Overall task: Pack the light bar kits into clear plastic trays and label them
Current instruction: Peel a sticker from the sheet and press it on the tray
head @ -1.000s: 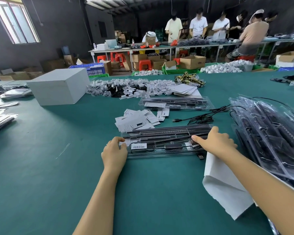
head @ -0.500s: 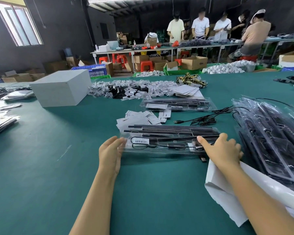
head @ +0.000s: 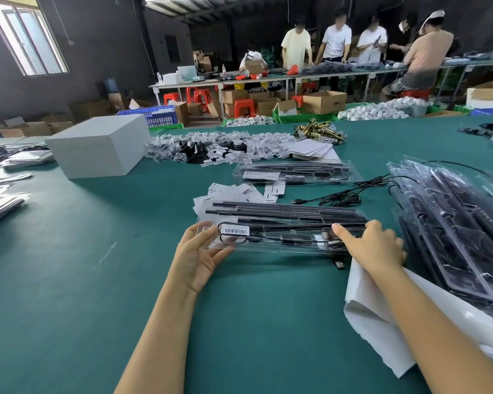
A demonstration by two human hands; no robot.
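A clear plastic tray (head: 282, 245) packed with black light bars and a coiled cable is lifted a little off the green table (head: 69, 280). A barcode label (head: 235, 230) is stuck near its left end. My left hand (head: 199, 257) holds the tray's left end from underneath, palm up, fingers showing through the plastic. My right hand (head: 373, 245) grips the right end, thumb on top. A second packed tray (head: 296, 172) lies farther back. Loose white labels (head: 239, 190) lie between the two trays.
A stack of packed trays (head: 456, 223) fills the right side on white sheets (head: 382, 322). A loose black USB cable (head: 339, 196) lies mid-table. A grey box (head: 97, 146) stands far left. Small bagged parts (head: 211, 149) pile at the back. People work at a far bench.
The tray has been raised off the table. My left hand turned from resting on its left end to palm up beneath it. My right hand kept its grip on the right end.
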